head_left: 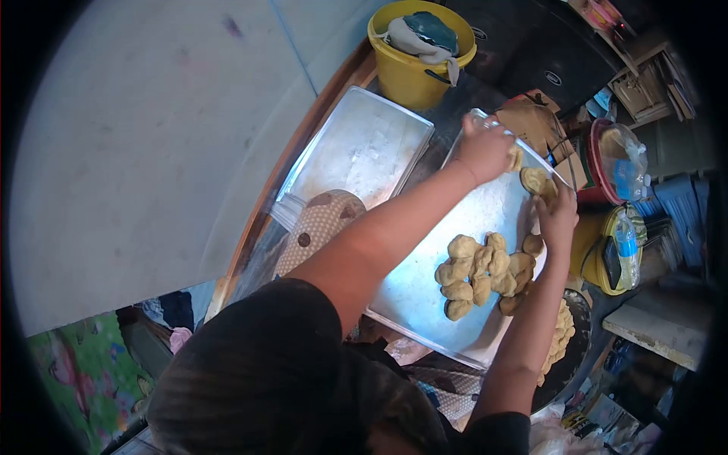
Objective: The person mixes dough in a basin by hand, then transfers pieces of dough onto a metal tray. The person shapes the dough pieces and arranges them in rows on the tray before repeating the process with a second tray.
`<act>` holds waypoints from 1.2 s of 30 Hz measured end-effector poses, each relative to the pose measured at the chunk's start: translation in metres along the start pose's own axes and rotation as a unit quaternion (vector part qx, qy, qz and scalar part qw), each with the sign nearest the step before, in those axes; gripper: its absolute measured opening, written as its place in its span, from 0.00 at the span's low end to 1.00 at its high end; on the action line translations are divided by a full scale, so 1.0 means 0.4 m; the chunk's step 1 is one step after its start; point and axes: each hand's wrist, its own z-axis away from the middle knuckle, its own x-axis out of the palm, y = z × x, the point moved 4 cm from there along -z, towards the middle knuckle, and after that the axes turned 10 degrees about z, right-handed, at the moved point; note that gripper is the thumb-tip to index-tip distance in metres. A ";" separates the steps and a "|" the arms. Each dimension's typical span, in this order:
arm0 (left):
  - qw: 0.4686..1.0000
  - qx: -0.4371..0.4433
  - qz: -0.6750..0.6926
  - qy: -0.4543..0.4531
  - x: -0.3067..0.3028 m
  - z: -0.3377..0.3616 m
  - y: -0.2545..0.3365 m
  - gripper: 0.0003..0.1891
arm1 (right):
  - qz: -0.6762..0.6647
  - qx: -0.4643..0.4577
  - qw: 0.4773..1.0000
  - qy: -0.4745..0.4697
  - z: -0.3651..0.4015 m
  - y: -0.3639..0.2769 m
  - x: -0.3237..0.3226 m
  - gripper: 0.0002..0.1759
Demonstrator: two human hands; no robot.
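Left: pale wall, empty tray (356, 152), yellow bucket (417, 72) behind it, all on a cluttered worktop. Centre: second tray (425, 288) with the dough pile (481, 273). Left hand (485, 148) is curled at the far edge over a dough piece (516, 159); can't tell if it's gripping. Right hand (557, 216) is loosely open, fingertips at the flat dough piece (535, 180). Crowded shelves at right.

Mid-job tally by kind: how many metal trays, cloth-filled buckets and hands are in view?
Metal trays: 2, left tray and dough tray
Yellow bucket with cloth: 1
Hands: 2, left hand and right hand
Total: 5
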 end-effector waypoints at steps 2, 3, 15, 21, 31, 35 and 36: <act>0.999 -0.039 0.018 0.015 -0.061 0.017 -0.031 0.16 | -0.099 0.035 0.994 0.018 0.056 0.025 -0.043 0.29; 0.996 -0.081 0.032 0.029 -0.083 0.022 -0.047 0.16 | -0.114 0.092 0.986 -0.084 0.104 0.053 -0.032 0.28; 0.974 -0.158 0.161 -0.034 -0.096 0.089 -0.036 0.21 | -0.242 -0.026 0.963 -0.114 0.049 -0.220 0.025 0.29; 0.977 -0.038 0.146 -0.153 -0.086 0.188 0.006 0.21 | -0.180 0.046 0.932 -0.312 0.160 -0.144 0.007 0.21; 0.995 -0.001 0.100 -0.025 -0.062 0.165 -0.007 0.09 | -0.224 0.101 0.967 -0.073 0.039 -0.124 0.064 0.21; 0.993 -0.063 0.063 -0.080 -0.064 0.163 -0.002 0.11 | -0.215 0.025 0.953 -0.210 0.159 -0.132 -0.037 0.21; 0.997 -0.049 0.034 -0.057 -0.081 0.160 0.020 0.12 | -0.245 0.003 0.919 -0.309 0.203 -0.136 -0.032 0.21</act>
